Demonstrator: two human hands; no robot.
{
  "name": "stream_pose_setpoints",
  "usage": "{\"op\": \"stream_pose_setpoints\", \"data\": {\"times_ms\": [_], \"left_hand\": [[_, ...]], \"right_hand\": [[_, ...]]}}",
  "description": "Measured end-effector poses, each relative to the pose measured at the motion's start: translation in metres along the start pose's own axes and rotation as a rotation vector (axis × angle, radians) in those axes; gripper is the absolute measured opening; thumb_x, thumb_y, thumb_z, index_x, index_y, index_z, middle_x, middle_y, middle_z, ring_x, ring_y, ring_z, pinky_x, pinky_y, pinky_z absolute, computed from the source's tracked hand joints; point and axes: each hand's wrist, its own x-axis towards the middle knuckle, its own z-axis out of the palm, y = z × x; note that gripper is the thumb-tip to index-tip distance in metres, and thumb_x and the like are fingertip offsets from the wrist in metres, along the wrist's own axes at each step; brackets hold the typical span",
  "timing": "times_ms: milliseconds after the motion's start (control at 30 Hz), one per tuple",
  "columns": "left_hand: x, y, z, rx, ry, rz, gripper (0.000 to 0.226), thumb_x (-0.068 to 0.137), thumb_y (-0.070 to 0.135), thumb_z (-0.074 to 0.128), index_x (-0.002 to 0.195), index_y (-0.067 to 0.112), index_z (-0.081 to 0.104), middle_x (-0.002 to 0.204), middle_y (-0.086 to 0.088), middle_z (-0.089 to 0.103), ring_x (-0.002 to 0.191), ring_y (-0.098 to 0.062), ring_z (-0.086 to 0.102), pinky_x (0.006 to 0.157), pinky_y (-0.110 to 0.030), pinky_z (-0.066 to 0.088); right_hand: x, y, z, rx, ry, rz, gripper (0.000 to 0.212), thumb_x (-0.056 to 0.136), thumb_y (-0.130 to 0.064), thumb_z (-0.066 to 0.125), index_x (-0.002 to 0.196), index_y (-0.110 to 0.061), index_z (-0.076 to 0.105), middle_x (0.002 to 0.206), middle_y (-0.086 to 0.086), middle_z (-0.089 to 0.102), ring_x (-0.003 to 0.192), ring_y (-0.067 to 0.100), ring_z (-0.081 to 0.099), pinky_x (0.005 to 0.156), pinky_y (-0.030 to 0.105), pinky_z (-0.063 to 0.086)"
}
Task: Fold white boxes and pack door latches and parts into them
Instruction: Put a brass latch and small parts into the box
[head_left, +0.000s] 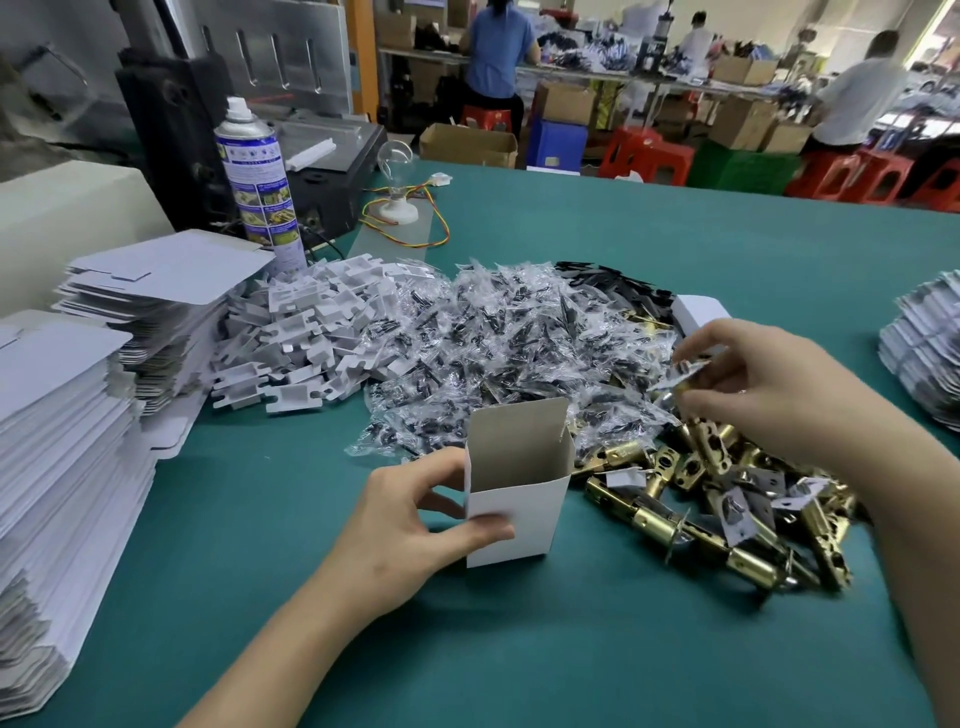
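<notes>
The box (519, 499) stands upright on the table (571, 649), top open for loading; my left hand (415, 530) pinches its left edge to steady it. Right of the box, my right hand (769, 384) pinches a small packet (680, 373) above the latches (727, 493).

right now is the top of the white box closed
No, the white box stands upright with its top flap raised and open.

Both forearms stretch in from the near edge of the surface (597, 654). The left grip (410, 530) curls thumb and fingers round a white box (519, 514). The right grip (769, 384), farther in, pinches a small packet (675, 376) at its fingertips.
</notes>
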Motion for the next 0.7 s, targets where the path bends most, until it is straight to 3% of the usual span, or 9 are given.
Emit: {"op": "stream_pose_setpoints", "data": {"times_ms": [100,200,267,367,433,567,633,700], "left_hand": [[0.001,-0.001,0.0,-0.003,0.018,-0.002,0.032,0.082,0.041,0.08,0.112,0.033,0.077,0.11,0.011,0.077,0.097,-0.013,0.072,0.083,-0.019,0.056],[0.001,-0.003,-0.002,-0.008,0.075,-0.002,0.035,0.081,0.042,0.08,0.114,0.03,0.076,0.107,0.011,0.078,0.095,-0.012,0.072,0.081,-0.018,0.055],[0.002,-0.004,-0.004,-0.01,0.105,-0.013,0.038,0.08,0.044,0.079,0.115,0.029,0.076,0.108,0.01,0.078,0.096,-0.014,0.072,0.08,-0.018,0.055],[0.002,-0.005,-0.006,-0.021,0.122,-0.033,0.038,0.079,0.045,0.078,0.114,0.029,0.076,0.109,0.011,0.078,0.099,-0.016,0.072,0.08,-0.018,0.056],[0.001,-0.005,-0.007,-0.034,0.131,-0.047,0.038,0.079,0.045,0.078,0.113,0.031,0.076,0.109,0.012,0.078,0.1,-0.014,0.072,0.08,-0.018,0.056],[0.002,-0.006,-0.011,-0.013,0.132,-0.061,0.036,0.079,0.046,0.077,0.112,0.031,0.076,0.109,0.014,0.078,0.1,-0.011,0.072,0.08,-0.018,0.056],[0.002,-0.006,-0.011,0.003,0.127,-0.067,0.037,0.079,0.046,0.077,0.114,0.033,0.075,0.111,0.015,0.077,0.102,-0.013,0.072,0.081,-0.019,0.056],[0.002,-0.006,-0.012,0.014,0.119,-0.072,0.038,0.079,0.047,0.077,0.115,0.035,0.075,0.111,0.016,0.077,0.103,-0.014,0.072,0.083,-0.022,0.057]], "right_hand": [[-0.003,-0.009,-0.001,0.224,0.052,-0.025,0.036,0.087,-0.019,0.077,0.111,-0.04,0.06,0.088,-0.005,0.074,0.081,0.01,0.071,0.074,0.032,0.056],[-0.005,-0.016,0.008,0.637,0.066,-0.002,0.04,0.089,-0.011,0.072,0.117,-0.035,0.061,0.095,0.003,0.077,0.085,0.016,0.075,0.074,0.033,0.06],[-0.004,-0.021,0.02,0.948,-0.049,0.077,0.035,0.089,-0.011,0.07,0.119,-0.021,0.059,0.1,0.012,0.073,0.084,0.019,0.075,0.066,0.03,0.06],[-0.003,-0.023,0.037,1.251,-0.383,0.177,0.05,0.077,-0.02,0.07,0.123,-0.012,0.053,0.099,0.014,0.067,0.077,0.018,0.068,0.056,0.03,0.055],[-0.005,-0.025,0.044,1.314,-0.531,0.163,0.042,0.081,-0.022,0.069,0.118,-0.012,0.051,0.098,0.013,0.068,0.076,0.017,0.063,0.05,0.027,0.051],[-0.001,-0.034,0.039,1.216,-0.613,0.048,0.02,0.083,-0.015,0.071,0.102,-0.017,0.065,0.107,0.015,0.073,0.072,0.013,0.062,0.048,0.021,0.05],[0.0,-0.042,0.029,1.053,-0.671,-0.079,0.036,0.083,-0.002,0.075,0.113,-0.015,0.059,0.119,0.019,0.073,0.074,0.014,0.063,0.056,0.022,0.052],[0.0,-0.053,0.021,0.867,-0.704,-0.187,0.048,0.086,0.005,0.075,0.124,-0.009,0.051,0.119,0.021,0.073,0.078,0.019,0.064,0.059,0.023,0.051]]}}
